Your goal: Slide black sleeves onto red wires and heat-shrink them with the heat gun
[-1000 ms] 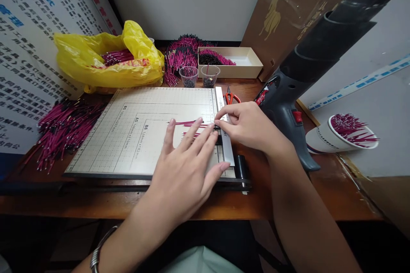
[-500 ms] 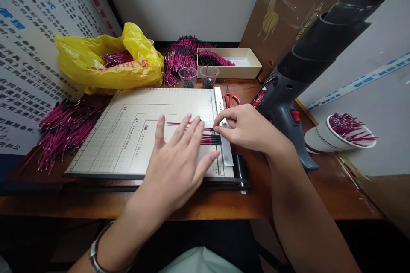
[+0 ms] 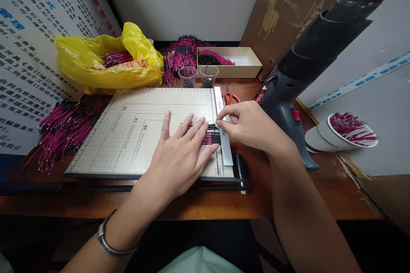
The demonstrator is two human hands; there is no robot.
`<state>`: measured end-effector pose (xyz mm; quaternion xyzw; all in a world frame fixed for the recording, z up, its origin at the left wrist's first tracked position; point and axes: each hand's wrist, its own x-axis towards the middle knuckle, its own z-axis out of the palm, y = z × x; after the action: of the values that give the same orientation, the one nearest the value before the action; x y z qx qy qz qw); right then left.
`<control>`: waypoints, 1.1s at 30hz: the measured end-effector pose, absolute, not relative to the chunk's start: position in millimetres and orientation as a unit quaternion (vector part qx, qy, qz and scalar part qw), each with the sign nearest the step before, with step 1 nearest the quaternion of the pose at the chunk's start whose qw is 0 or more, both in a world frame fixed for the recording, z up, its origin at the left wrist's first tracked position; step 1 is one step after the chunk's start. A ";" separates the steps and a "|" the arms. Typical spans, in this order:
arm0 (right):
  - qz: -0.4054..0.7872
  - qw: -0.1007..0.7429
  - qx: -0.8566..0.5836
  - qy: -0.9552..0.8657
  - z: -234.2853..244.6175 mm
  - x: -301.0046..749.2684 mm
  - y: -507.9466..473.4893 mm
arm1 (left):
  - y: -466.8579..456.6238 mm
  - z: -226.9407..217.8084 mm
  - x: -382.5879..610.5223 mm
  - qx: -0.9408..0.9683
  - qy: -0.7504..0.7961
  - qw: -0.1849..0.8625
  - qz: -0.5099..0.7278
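Several thin magenta wires with black ends lie side by side on a paper trimmer board printed with a grid. Their black ends point right, against the pale metal strip along the board's right edge. My left hand rests palm down over the wires with its fingers spread, hiding their left parts. At the strip, my right hand pinches with thumb and index finger by the black tip of the uppermost wire. What sits between those fingertips is too small to make out.
Orange-handled pliers lie behind my right hand. A heat gun stands to the right, beside a paper cup of wires. Two clear cups, a cream box, a yellow bag and a wire pile surround the board.
My left hand has slid slightly right and now covers more of the wires. The uppermost wire has shifted right with it. My right hand has moved slightly right, still pinching.
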<state>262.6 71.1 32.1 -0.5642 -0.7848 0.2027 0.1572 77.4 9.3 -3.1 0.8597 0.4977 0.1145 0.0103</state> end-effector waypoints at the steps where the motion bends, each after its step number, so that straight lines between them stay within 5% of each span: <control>1: 0.201 0.160 -0.566 -0.783 31.8 262.5 71.3 | 8.9 -3.4 78.6 0.862 0.493 0.010 0.114; 33: 0.201 0.129 -0.568 -0.788 28.6 259.4 71.3 | 1.1 -6.2 75.3 0.852 0.506 0.016 0.136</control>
<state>259.4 71.3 28.6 -0.5676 -0.7878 0.2013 0.1289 75.3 1.1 -6.2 0.8516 0.5059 0.1365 0.0163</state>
